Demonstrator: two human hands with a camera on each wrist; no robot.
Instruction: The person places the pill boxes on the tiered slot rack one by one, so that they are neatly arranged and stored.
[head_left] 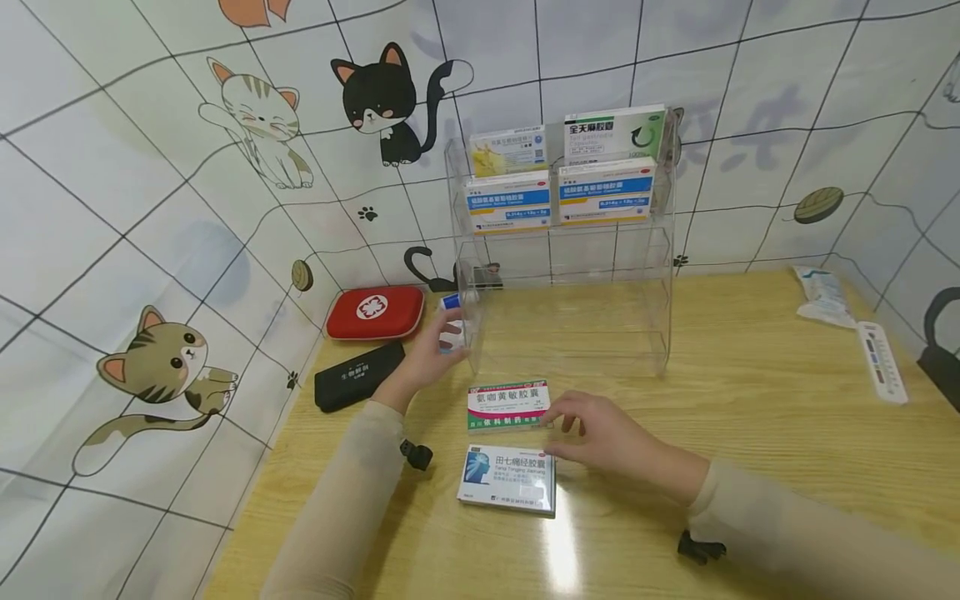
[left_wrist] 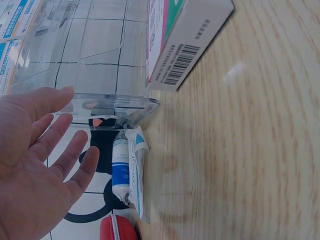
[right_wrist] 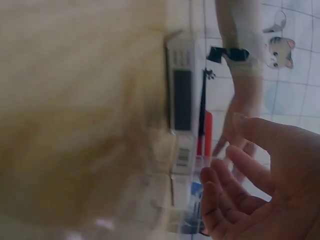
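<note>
My left hand (head_left: pixel 431 354) is at the lower left side of a clear acrylic display rack (head_left: pixel 667 308), its fingers spread and holding nothing. In the left wrist view its thumb lies close to the rack's edge; whether they touch I cannot tell. My right hand (head_left: pixel 603 437), fingers loosely bent, is beside two medicine boxes lying flat on the table. The green, white and pink box (head_left: pixel 508 407) lies nearer the rack, close to the fingertips. The white and blue box (head_left: pixel 508 479) lies in front of it, near the thumb. Nothing shows within the right hand's grasp.
Two blue and white boxes (head_left: pixel 510 204) stand on an upper tier, before a yellow and white box (head_left: pixel 517 150) and a green and white box (head_left: pixel 615 136). A red case (head_left: pixel 375 312) and black pouch (head_left: pixel 360 375) lie left. A white packet (head_left: pixel 823 296) and white strip (head_left: pixel 881 362) lie right.
</note>
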